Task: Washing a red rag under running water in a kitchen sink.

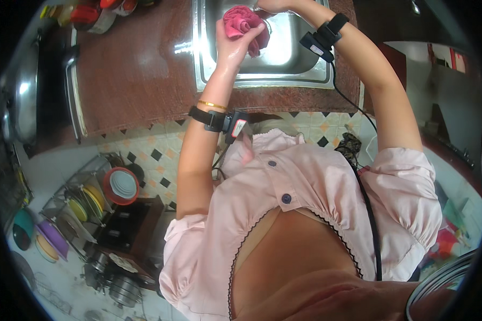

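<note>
A crumpled pink-red cloth is gripped in my left hand, the thumb lying across its front. It is held above the basin of a stainless steel sink, and the skin of that hand looks wet. At the top edge of the view, just beyond the cloth, is my right hand. The picture's edge cuts part of it off, and its fingers are mostly hidden, so I cannot tell whether they touch the cloth.
The sink is set in a reddish-brown countertop. Jars stand at its far left, near a gas stove. A dish rack with plates is at lower left. Black cables run from both wrist straps.
</note>
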Demonstrator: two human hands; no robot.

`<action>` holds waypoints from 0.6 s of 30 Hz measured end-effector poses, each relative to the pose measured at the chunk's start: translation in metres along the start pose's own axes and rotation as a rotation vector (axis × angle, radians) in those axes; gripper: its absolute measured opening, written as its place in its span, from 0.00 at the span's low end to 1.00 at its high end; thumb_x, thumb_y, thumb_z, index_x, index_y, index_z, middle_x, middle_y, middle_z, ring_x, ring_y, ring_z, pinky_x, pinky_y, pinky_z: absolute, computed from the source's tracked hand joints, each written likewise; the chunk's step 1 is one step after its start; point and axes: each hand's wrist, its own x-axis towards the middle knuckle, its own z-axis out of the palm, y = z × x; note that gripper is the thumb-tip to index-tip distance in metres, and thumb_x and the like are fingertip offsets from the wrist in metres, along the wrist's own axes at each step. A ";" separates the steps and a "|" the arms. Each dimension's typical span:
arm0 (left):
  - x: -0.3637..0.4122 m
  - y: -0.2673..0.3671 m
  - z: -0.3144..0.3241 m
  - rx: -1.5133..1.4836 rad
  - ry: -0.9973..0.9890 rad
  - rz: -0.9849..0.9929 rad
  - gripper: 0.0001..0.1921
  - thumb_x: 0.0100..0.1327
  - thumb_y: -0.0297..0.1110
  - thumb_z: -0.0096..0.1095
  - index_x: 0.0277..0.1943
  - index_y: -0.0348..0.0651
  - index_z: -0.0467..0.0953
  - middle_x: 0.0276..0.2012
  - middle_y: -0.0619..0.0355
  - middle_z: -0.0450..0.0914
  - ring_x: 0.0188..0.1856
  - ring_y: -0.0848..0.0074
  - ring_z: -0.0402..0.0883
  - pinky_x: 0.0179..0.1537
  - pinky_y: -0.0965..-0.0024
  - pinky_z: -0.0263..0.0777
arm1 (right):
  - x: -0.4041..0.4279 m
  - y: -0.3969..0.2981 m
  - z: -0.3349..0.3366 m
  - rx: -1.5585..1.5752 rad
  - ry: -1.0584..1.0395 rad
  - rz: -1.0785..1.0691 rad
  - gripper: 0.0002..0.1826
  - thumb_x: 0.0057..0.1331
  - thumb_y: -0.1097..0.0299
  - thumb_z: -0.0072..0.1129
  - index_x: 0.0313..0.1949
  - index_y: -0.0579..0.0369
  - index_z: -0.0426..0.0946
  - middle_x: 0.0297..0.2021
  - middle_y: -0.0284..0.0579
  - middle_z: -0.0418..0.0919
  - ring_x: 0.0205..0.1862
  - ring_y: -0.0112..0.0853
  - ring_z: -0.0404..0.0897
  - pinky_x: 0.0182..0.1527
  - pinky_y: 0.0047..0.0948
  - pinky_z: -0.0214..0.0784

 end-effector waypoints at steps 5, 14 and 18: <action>0.018 -0.003 0.006 0.172 -0.003 0.032 0.33 0.45 0.33 0.76 0.49 0.34 0.60 0.41 0.52 0.73 0.42 0.71 0.77 0.41 0.71 0.76 | -0.029 -0.010 0.005 0.758 0.232 0.180 0.22 0.65 0.61 0.38 0.41 0.67 0.77 0.37 0.51 0.80 0.39 0.34 0.79 0.45 0.29 0.71; 0.033 -0.002 0.028 0.108 0.002 -0.046 0.35 0.48 0.26 0.69 0.53 0.35 0.50 0.49 0.45 0.65 0.48 0.67 0.74 0.43 0.70 0.76 | -0.111 -0.085 0.000 0.925 0.697 0.111 0.29 0.59 0.52 0.61 0.54 0.57 0.70 0.48 0.46 0.74 0.50 0.34 0.73 0.53 0.30 0.65; 0.024 0.007 0.029 -0.086 0.003 -0.113 0.31 0.49 0.14 0.58 0.53 0.38 0.50 0.47 0.46 0.65 0.44 0.66 0.76 0.43 0.67 0.78 | -0.098 -0.091 -0.001 1.031 0.772 0.033 0.24 0.63 0.56 0.57 0.52 0.58 0.71 0.46 0.46 0.75 0.49 0.32 0.74 0.52 0.29 0.65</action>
